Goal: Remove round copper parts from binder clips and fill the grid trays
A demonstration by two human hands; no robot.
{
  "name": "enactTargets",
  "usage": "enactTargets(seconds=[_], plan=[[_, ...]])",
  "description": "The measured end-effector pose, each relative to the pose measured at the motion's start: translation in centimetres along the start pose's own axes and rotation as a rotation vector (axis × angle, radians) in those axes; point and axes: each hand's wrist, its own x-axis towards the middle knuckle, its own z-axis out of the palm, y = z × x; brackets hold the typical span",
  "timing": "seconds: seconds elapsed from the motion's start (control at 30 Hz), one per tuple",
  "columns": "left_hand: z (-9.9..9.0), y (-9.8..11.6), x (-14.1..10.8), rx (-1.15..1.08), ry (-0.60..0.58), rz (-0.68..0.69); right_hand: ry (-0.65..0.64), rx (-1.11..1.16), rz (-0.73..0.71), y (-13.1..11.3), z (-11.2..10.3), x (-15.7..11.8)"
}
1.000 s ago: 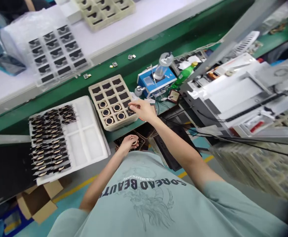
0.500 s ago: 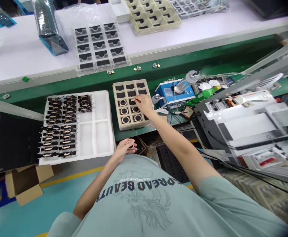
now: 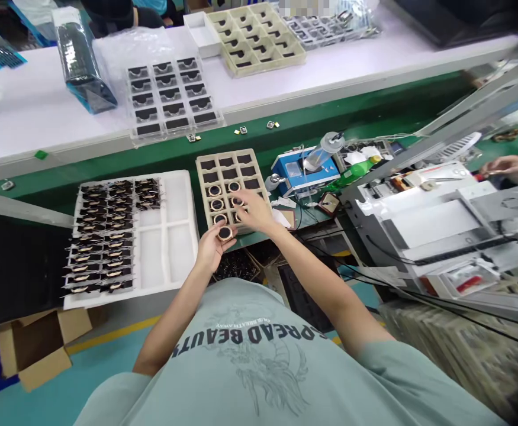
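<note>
Gold-rimmed black disc [image 3: 225,233]: the fingers of the left hand [image 3: 209,253] pinch it, just by the beige tray's [image 3: 220,175] 6 o'clock edge. Toward 4 o'clock, the right hand [image 3: 256,214] bends its fingers over another disc [image 3: 236,202]; whether they grip it I cannot tell. A loose left pinch could drop the disc; crowded hands might scuff it. Upside-down shirt [image 3: 241,373] print: "OUR BREATH AWAY", "SPREAD BEAUT", its end lost in folds.

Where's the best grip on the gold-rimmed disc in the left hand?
Take the gold-rimmed disc by its rim, probably from above, over the nearer cream tray, with the right hand: it is round, its dark face looks up, and the left hand holds it from the near side.
</note>
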Motion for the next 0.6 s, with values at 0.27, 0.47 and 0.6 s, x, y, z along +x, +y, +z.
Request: enactTargets(seconds=[0.27, 0.47, 0.6], plan=[[-0.8, 0.2, 0.3, 0.123, -0.153, -0.145, -0.176, 0.174, -0.098, -3.6, -0.5, -3.6], [-11.0, 3.6, -2.3, 0.757, 0.158, 0.276, -0.112, -0.123, 0.216, 0.6, 1.0, 5.5], [-21.0, 4.7, -6.0, 1.353, 0.532, 0.492, -0.213, -0.346, 0.082, 2.6, 3.3, 11.8]])
